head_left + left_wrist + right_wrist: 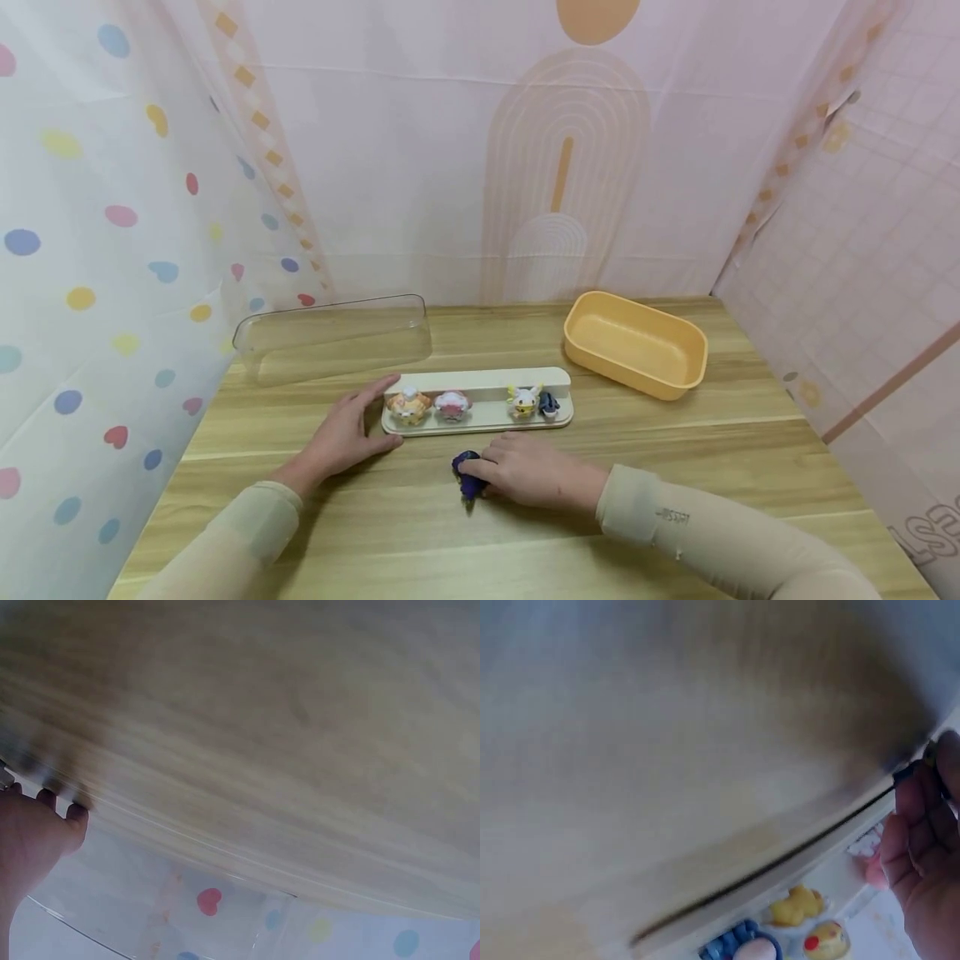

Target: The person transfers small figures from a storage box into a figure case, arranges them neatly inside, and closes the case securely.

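Note:
In the head view a cream display base (480, 425) holds several small figurines: an orange-and-cream one (408, 406) and a pink-and-white one (452, 406) on the left, a white-and-yellow one (524, 402) and a dark blue one (550, 406) on the right. Between the two pairs lies a gap. My left hand (348, 433) is at the base's left end, thumb and fingers spread around its corner. In front of the base, my right hand (528, 469) pinches a dark purple figurine (468, 477) close over the table. The fingers partly hide that figurine.
A clear plastic cover (337, 337) stands at the back left of the wooden table (390, 542). An orange-yellow bin (637, 346) is at the back right, beyond the base. Patterned curtains (412, 167) enclose the table at the back and sides.

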The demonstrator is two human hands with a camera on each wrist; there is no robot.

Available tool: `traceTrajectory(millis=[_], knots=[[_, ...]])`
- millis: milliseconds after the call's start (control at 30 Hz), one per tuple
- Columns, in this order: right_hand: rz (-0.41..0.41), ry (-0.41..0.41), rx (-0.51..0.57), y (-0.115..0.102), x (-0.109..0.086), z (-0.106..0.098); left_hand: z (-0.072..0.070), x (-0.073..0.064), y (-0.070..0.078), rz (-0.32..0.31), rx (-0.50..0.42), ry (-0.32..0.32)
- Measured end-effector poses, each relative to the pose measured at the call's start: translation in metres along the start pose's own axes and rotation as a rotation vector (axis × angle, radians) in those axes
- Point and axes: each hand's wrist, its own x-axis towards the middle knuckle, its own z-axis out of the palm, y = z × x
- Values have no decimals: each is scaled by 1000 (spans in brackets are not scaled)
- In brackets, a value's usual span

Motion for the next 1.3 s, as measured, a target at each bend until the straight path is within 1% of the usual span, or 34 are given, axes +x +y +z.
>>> traceTrajectory(millis=[67, 100, 167, 233, 267, 333, 400, 433, 467, 500, 533, 667, 700, 733, 800, 933, 1033, 1100, 1200, 1233, 1300], knots=[[28, 53, 71, 0, -1, 1, 0, 0, 0, 3, -3, -2], [43, 95, 113, 0, -1, 2, 1, 0, 0, 2, -3, -2], [57, 201, 178, 1, -2, 3, 1, 0, -1, 8, -4, -2], [53, 316, 217, 2, -2, 4, 2, 1, 0, 7, -2, -2], [47, 365, 223, 2, -2, 4, 2, 1, -1, 7, 0, -3], [29, 436, 180, 3, -1, 5, 2, 2, -1, 8, 3, -4], [18, 456, 136, 3, 1, 5, 1, 2, -2, 2, 5, -7], [14, 444, 112, 3, 2, 5, 1, 2, -2, 7, 6, -8], [13, 416, 88, 3, 3, 4, 1, 3, -2, 7, 6, -9], [14, 369, 56, 2, 4, 4, 1, 3, -2, 6, 6, -9], [17, 304, 30, 1, 5, 2, 1, 3, -2, 3, 5, -9], [4, 0, -93, -5, 13, -1, 2, 2, -3, -2, 9, -7], [-1, -50, -111, -6, 15, -2, 2, 2, -3, -1, 9, -7], [-3, -80, -115, -6, 17, -3, 2, 2, -3, 0, 9, -8], [-3, -92, -109, -7, 21, -4, 2, 1, -3, -3, 5, -10], [21, -33, -32, -5, 26, -8, 2, 0, -2, -5, -4, -13], [50, -14, 6, -4, 27, -10, 2, 0, -2, -2, 4, -8], [116, -32, 55, -4, 27, -12, 2, 0, -2, 3, 10, -5], [283, -68, 152, -4, 26, -16, 2, 0, -2, 13, 14, -5], [342, -70, 169, -4, 25, -18, 2, 0, -2, 14, 13, -6], [426, -37, 156, -1, 24, -22, 1, 0, -2, 17, 14, -3]])
